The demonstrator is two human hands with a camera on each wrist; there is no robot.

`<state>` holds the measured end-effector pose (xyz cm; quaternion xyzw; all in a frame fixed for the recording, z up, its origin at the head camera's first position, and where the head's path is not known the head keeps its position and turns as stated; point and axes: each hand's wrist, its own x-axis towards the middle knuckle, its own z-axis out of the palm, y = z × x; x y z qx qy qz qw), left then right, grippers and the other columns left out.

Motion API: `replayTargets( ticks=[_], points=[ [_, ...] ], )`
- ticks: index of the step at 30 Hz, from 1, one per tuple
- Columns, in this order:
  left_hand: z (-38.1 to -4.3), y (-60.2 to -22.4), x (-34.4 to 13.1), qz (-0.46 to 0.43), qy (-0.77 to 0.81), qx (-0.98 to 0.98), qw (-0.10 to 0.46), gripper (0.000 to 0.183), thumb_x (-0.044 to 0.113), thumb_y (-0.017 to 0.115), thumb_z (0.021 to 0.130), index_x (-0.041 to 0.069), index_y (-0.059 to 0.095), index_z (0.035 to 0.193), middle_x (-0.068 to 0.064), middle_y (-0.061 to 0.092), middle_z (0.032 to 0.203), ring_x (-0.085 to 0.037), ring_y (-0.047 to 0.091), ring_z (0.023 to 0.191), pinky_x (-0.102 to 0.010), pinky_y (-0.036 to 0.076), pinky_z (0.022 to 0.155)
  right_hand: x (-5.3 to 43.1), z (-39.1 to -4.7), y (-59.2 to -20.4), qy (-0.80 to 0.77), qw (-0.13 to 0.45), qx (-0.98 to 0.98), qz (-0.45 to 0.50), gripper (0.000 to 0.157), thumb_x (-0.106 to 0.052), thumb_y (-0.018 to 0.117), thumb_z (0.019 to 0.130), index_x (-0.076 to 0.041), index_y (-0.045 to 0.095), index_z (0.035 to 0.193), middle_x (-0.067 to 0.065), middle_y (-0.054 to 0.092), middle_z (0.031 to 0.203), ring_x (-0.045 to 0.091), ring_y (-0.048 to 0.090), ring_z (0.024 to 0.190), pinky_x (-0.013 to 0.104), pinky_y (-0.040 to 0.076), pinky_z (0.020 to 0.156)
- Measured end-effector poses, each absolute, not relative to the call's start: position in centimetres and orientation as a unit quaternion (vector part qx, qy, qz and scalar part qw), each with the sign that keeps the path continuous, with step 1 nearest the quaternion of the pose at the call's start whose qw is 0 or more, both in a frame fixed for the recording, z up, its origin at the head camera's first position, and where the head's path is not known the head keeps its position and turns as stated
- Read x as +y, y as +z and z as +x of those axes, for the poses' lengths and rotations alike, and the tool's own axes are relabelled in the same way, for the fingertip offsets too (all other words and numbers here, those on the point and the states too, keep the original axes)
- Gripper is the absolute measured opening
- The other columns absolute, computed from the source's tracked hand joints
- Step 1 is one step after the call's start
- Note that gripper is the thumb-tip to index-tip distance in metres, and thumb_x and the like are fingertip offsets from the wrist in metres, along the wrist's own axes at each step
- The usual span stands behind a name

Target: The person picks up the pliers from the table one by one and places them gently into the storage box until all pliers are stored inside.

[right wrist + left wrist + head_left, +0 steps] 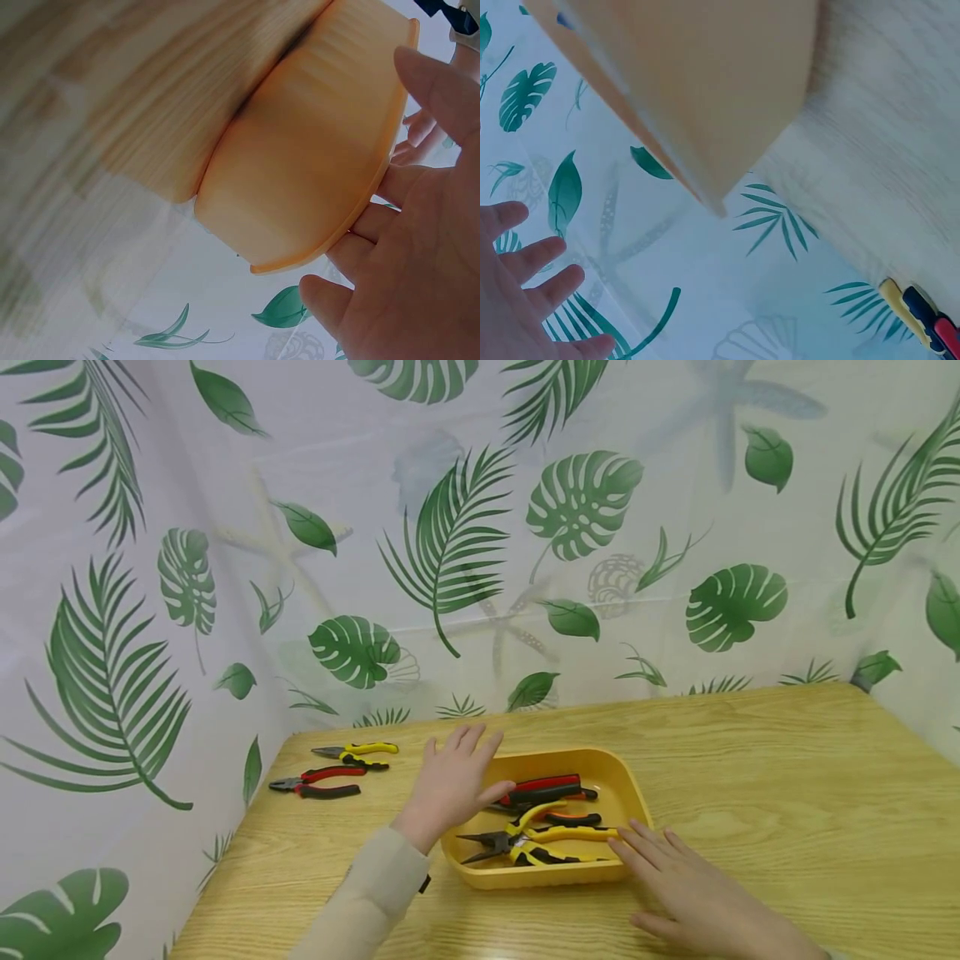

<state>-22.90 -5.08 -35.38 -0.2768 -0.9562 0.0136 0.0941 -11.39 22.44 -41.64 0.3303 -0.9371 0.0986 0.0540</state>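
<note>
A yellow plastic bin [551,878] sits on the wooden table with several pliers inside. Uppermost lies a pair of yellow-and-black pliers [495,841], its jaws pointing left. Behind it are red-and-black handles [547,789] and an orange-and-black handle [573,819]. My left hand [453,781] hovers over the bin's left side, fingers spread and nothing held; the left wrist view shows those fingers [544,259] apart from the bin wall [697,82]. At the bin's right end, my right hand [690,885] has its fingers extended, the fingertips right at the rim [330,251].
Left of the bin, yellow-and-black needle-nose pliers [356,752] lie behind red-and-black combination pliers [318,782]. Wooden tabletop [787,777] extends to the right. Leaf-printed cloth [465,635] hangs along the table's back and sides.
</note>
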Motion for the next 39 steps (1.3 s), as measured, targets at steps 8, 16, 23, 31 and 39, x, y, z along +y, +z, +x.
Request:
replayTargets(
  ticks=[8,16,23,31,39],
  points=[
    [-22.4,-36.6,-6.9,-0.254,-0.009,-0.961,0.107,0.075,0.063,0.043,0.081,0.022,0.024,0.142,-0.009,0.025,0.142,-0.03,0.02,0.128,-0.063,0.017,0.092,22.5,-11.4,-41.8,0.087,0.075,-0.934,0.338,0.072,-0.042,0.059,0.081,-0.001,0.035,0.134,0.017,0.035,0.136,0.033,0.03,0.124,0.016,-0.016,0.096],
    [-22.1,-37.4,-8.6,-0.231,0.015,-0.964,0.127,0.08,0.069,0.041,0.077,0.025,0.024,0.141,-0.009,0.023,0.143,-0.03,0.018,0.129,-0.064,0.017,0.091,22.1,-11.4,-41.0,0.109,0.002,-0.948,0.3,0.073,-0.043,0.058,0.081,-0.003,0.032,0.136,0.014,0.028,0.14,0.03,0.022,0.128,0.013,-0.018,0.093],
    [-21.9,-38.3,-10.2,-0.208,0.009,-0.97,0.125,0.081,0.071,0.039,0.076,0.026,0.025,0.141,-0.009,0.021,0.144,-0.031,0.013,0.131,-0.066,0.014,0.091,22.1,-11.4,-41.0,0.11,0.002,-0.948,0.299,0.073,-0.042,0.059,0.081,-0.003,0.033,0.136,0.013,0.029,0.14,0.03,0.022,0.128,0.013,-0.018,0.093],
    [-22.0,-39.1,-12.4,-0.18,0.002,-0.975,0.128,0.08,0.07,0.042,0.076,0.026,0.026,0.141,-0.009,0.019,0.144,-0.032,0.012,0.131,-0.067,0.013,0.09,22.1,-11.4,-41.1,0.111,0.011,-0.947,0.303,0.072,-0.043,0.058,0.082,-0.003,0.033,0.137,0.014,0.029,0.14,0.03,0.023,0.128,0.014,-0.018,0.093],
    [-22.0,-39.4,-13.6,-0.17,-0.003,-0.978,0.121,0.08,0.071,0.038,0.076,0.024,0.028,0.14,-0.011,0.019,0.144,-0.033,0.012,0.131,-0.068,0.012,0.089,22.2,-11.4,-41.4,0.102,0.038,-0.944,0.312,0.072,-0.043,0.058,0.081,-0.003,0.034,0.136,0.015,0.031,0.138,0.031,0.026,0.126,0.014,-0.017,0.094]
  ],
)
